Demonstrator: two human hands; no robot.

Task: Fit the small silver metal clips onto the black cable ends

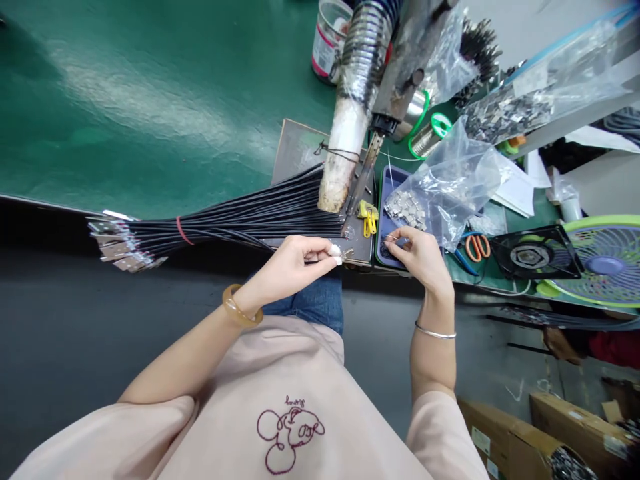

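My left hand (311, 260) pinches a small metal connector (347, 254) between thumb and fingertips, its tip pointing right. White coverings show on two of its fingertips. Beyond that hand lies a bundle of black cables (235, 210), tied with a red band (183, 231), with metal ends fanned out at the left. My right hand (417, 253) reaches into the near end of a blue tray (385, 193). Its thumb and forefinger are pinched over small dark pieces there; whatever they hold is too small to make out. Pale metal connector shells (406, 208) sit in a plastic bag inside the tray.
A soldering iron (367, 167) and a foil-wrapped duct (345, 140) hang over the cables. Yellow clips (369, 219) stand beside the tray. Further right are solder spools (431, 135), orange-handled scissors (477, 247), a black fan (535, 252) and a green-rimmed basket (605, 263).
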